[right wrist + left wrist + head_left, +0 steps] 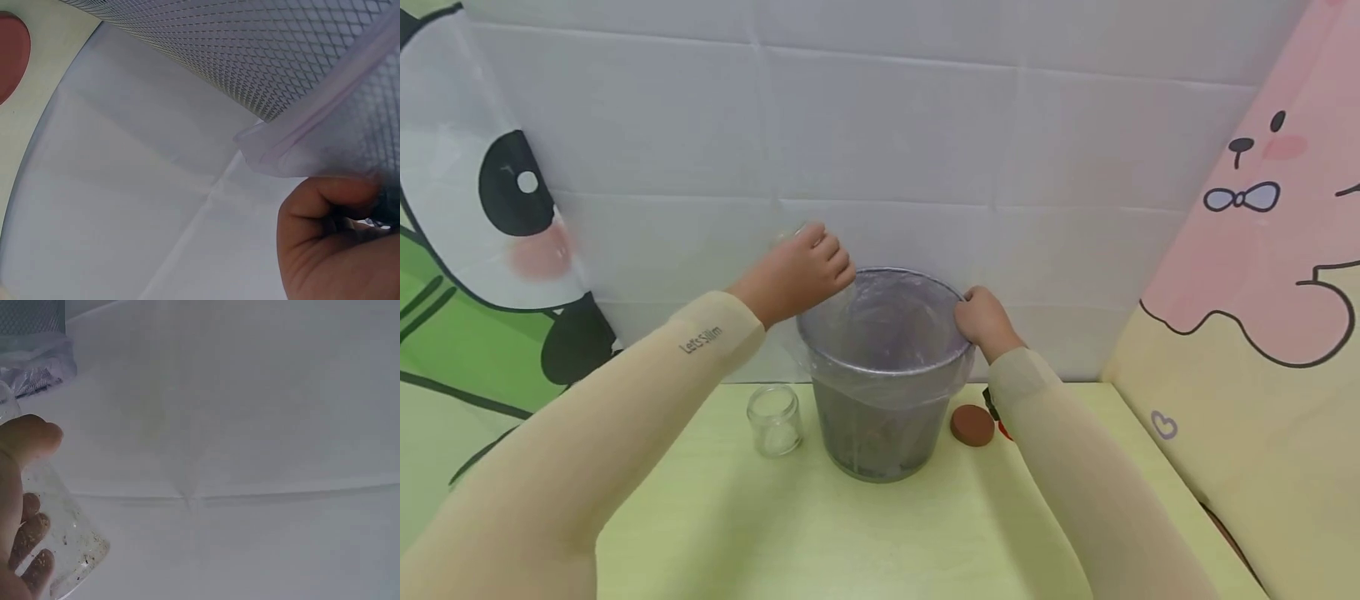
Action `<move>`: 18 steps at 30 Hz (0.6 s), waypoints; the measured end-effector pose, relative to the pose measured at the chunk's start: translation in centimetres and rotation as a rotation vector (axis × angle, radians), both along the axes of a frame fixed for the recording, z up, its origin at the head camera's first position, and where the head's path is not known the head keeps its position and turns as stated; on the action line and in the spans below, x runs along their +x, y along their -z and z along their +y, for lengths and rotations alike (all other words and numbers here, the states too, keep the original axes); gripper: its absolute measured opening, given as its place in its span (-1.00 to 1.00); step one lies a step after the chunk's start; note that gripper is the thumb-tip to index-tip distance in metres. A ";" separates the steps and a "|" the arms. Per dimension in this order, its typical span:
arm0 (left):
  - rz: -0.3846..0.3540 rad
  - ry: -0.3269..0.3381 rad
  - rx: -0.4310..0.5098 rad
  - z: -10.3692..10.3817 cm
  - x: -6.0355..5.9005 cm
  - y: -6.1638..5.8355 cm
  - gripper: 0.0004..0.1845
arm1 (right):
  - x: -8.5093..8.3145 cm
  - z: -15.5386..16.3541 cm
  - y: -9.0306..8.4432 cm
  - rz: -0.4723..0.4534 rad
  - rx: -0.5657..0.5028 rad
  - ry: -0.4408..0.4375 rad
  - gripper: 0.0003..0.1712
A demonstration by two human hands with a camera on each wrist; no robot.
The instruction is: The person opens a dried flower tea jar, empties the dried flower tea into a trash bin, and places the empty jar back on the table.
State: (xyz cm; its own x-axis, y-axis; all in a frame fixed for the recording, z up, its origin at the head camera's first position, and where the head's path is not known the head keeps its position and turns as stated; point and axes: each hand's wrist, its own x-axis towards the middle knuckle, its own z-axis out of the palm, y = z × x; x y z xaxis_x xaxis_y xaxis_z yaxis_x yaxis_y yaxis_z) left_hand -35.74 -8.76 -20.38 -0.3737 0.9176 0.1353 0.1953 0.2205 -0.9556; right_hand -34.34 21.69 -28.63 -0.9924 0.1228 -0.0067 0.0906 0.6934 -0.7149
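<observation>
In the head view, the clear container (797,234) that the left hand (797,271) grips is almost wholly hidden behind its fingers (829,250); only a faint glassy edge shows above them. The left wrist view cuts this container (59,537) off at the lower left edge. Below the right hand (985,321), a small black and red object (997,417) lies mostly hidden behind the sleeve, beside the brown lid (972,425), unidentifiable. The right wrist view crops that lid (11,59).
</observation>
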 end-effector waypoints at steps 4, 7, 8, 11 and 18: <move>0.015 -0.009 0.031 -0.5 -0.4 0.6 -0.72 | 0.1 -0.1 -0.1 0.002 0.010 0.003 -0.44; 0.011 0.000 0.044 -0.8 -0.4 0.5 -0.73 | 0.1 -0.1 -0.1 0.001 0.018 0.004 -0.45; 0.002 0.004 0.051 -0.9 -0.3 0.5 -0.74 | 0.1 -0.1 -0.1 -0.001 0.019 0.001 -0.44; -0.032 -0.003 0.071 -1.3 -0.1 0.4 -0.71 | 0.1 0.0 -0.2 -0.003 0.019 -0.004 -0.44; -0.112 -0.002 0.161 -2.9 0.3 0.5 -0.66 | 0.0 -0.1 -0.1 -0.008 0.004 -0.005 -0.42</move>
